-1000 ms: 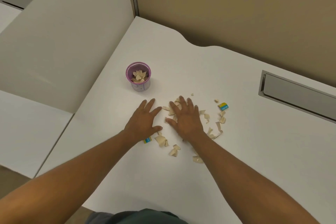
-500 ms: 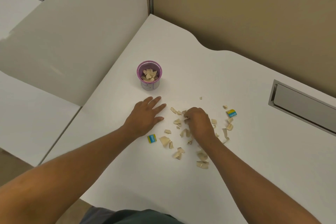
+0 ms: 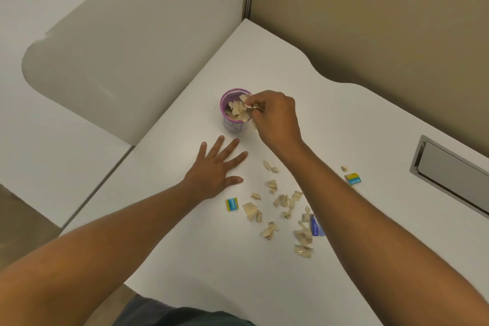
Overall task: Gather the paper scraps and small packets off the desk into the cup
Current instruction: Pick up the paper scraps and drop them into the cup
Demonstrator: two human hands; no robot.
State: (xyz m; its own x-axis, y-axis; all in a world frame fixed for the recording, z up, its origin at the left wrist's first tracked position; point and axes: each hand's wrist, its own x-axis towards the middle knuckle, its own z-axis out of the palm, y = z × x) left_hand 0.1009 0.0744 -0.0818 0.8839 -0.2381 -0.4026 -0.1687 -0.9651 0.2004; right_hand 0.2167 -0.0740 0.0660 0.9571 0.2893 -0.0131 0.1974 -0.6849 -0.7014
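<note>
A purple cup stands on the white desk, partly filled with beige paper scraps. My right hand hovers at the cup's right rim, fingers pinched on a few scraps over the opening. My left hand lies flat on the desk just below the cup, fingers spread, holding nothing. Several beige paper scraps lie scattered on the desk under my right forearm. A blue-and-yellow packet sits near my left hand, another packet lies to the right, and a blue packet is partly hidden by my forearm.
A white partition rises left of the cup and a tan wall panel stands behind the desk. A grey cable hatch is set into the desk at the right. The desk's front edge runs near my body.
My right hand closed on scraps in the pile, then lifted up and left to the cup's rim. My left hand stayed flat on the desk. The camera view shifted.
</note>
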